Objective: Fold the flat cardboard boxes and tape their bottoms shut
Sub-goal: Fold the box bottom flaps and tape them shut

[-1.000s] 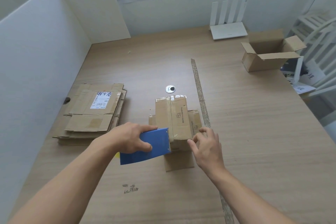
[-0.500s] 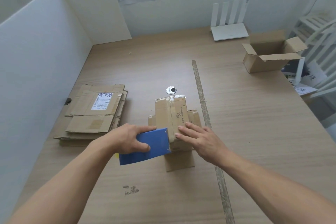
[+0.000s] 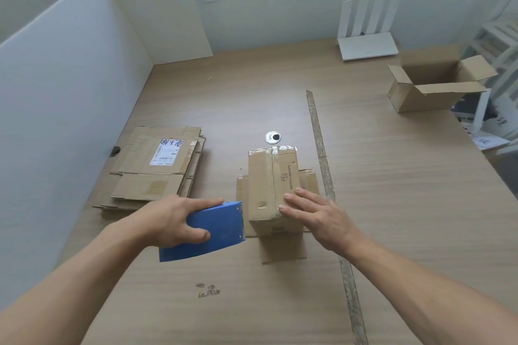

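Note:
A folded cardboard box [image 3: 269, 176] stands bottom up in the middle of the wooden table [image 3: 392, 218], its lower flaps splayed out on the table. Tape runs along its top seam. My left hand [image 3: 173, 221] grips a blue tape dispenser [image 3: 215, 230] just left of the box's near end. My right hand [image 3: 314, 213] lies flat with straight fingers on the box's near right top edge. A stack of flat cardboard boxes [image 3: 157, 168] lies at the left.
An open cardboard box [image 3: 431, 84] stands at the far right. A white router [image 3: 367, 45] sits at the back by the wall. A strip of tape [image 3: 322, 154] runs along the table right of the box. White partition panels [image 3: 56, 109] close off the left side.
My right hand moved from pinching at the box's near right corner onto its top and now presses flat there. The left hand with the dispenser has barely moved.

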Action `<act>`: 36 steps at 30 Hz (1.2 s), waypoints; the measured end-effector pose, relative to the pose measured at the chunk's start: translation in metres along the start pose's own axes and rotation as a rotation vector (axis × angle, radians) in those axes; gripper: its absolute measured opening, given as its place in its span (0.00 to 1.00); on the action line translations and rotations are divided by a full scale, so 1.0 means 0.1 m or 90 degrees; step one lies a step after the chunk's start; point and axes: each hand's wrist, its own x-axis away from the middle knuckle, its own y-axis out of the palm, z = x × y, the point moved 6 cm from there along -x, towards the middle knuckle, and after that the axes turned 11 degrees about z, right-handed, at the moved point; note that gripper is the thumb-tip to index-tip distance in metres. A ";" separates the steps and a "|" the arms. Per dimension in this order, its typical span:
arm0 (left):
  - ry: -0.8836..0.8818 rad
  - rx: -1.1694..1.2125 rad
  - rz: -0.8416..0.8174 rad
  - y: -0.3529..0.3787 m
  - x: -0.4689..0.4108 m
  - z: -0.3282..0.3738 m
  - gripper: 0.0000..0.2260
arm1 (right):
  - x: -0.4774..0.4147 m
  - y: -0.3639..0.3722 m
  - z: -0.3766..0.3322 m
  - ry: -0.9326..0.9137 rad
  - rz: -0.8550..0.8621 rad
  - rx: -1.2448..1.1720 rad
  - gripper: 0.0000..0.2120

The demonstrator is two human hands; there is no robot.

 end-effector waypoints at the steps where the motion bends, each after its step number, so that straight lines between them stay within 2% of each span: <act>1: -0.005 0.010 0.001 0.03 0.00 -0.03 0.33 | 0.00 0.00 -0.01 0.001 0.005 0.005 0.32; 8: -0.058 0.063 0.022 0.11 0.05 -0.30 0.35 | -0.01 -0.02 -0.02 0.014 0.015 -0.017 0.40; 17: -0.093 -0.087 0.141 0.17 -0.05 -0.13 0.31 | -0.05 0.07 0.01 0.026 0.015 -0.037 0.43; 24: -0.106 -0.121 0.240 0.23 -0.19 0.15 0.31 | -0.11 0.09 -0.04 0.047 0.055 -0.069 0.41; 28: -0.120 -0.154 0.251 0.20 -0.24 0.25 0.30 | -0.15 0.07 -0.06 0.038 0.059 -0.058 0.42; 33: -0.138 -0.139 0.316 0.24 -0.25 0.27 0.29 | -0.21 0.04 -0.10 0.062 0.092 -0.040 0.39; 36: -0.137 -0.172 0.302 0.31 -0.27 0.25 0.28 | -0.22 0.02 -0.13 0.049 0.104 -0.034 0.39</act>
